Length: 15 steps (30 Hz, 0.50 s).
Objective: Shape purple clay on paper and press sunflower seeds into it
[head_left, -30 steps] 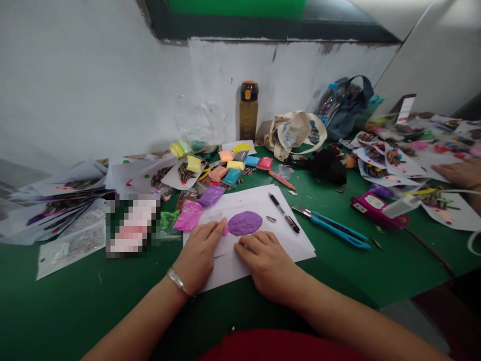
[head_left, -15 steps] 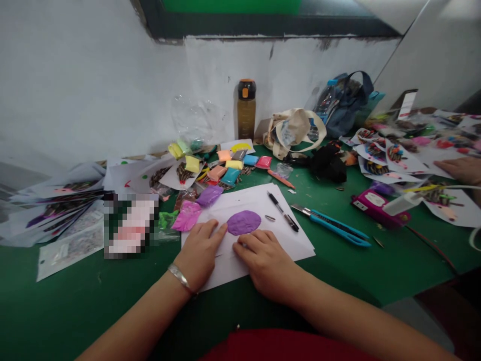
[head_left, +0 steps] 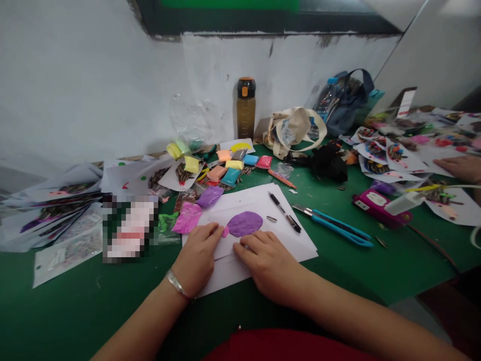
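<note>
The purple clay point(head_left: 245, 224) looks matt and faintly rough, the paper point(head_left: 259, 197) smooth, the bracelet point(head_left: 176, 284) shiny metal, the bottle point(head_left: 246, 114) translucent plastic, the cream bag point(head_left: 278, 134) dull cloth.

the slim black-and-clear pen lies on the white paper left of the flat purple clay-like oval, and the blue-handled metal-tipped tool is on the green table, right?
Not quite: the slim black-and-clear pen lies to the right of the flat purple clay-like oval, as the head view shows. It is on the white paper, and the blue-handled metal-tipped tool is on the green table.
</note>
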Available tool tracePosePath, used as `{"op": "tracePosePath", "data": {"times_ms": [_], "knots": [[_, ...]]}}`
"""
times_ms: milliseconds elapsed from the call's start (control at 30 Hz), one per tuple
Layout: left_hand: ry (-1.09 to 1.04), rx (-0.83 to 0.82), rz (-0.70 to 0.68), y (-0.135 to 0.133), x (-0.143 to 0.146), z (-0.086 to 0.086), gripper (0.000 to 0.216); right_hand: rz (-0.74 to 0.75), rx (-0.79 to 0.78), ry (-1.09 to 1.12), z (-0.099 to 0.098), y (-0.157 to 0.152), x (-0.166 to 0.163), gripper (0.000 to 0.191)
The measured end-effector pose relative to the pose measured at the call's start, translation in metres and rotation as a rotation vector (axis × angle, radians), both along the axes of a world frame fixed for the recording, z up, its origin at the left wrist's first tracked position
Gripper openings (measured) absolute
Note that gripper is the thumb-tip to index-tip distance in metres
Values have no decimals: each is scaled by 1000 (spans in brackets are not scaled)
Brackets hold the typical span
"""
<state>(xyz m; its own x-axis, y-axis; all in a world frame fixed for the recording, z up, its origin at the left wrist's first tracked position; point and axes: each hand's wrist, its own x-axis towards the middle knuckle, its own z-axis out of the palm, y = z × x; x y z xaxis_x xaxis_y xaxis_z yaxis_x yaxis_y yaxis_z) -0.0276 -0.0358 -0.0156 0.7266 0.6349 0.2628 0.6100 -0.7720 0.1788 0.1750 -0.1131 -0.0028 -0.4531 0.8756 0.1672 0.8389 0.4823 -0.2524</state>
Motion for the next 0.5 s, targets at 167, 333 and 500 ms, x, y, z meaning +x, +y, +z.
{"op": "tracePosePath", "data": {"times_ms": [167, 333, 500], "knots": [[-29, -1, -14, 4, -5, -2, 40, 1, 80, -73, 13, 18, -9, 34], [-31, -11, -19, 3, -8, -3, 42, -26, 79, -64, 9, 25, -20, 32], [-61, -36, -15, 5, -8, -2, 42, -21, 81, -45, 1, 23, -20, 34]]}}
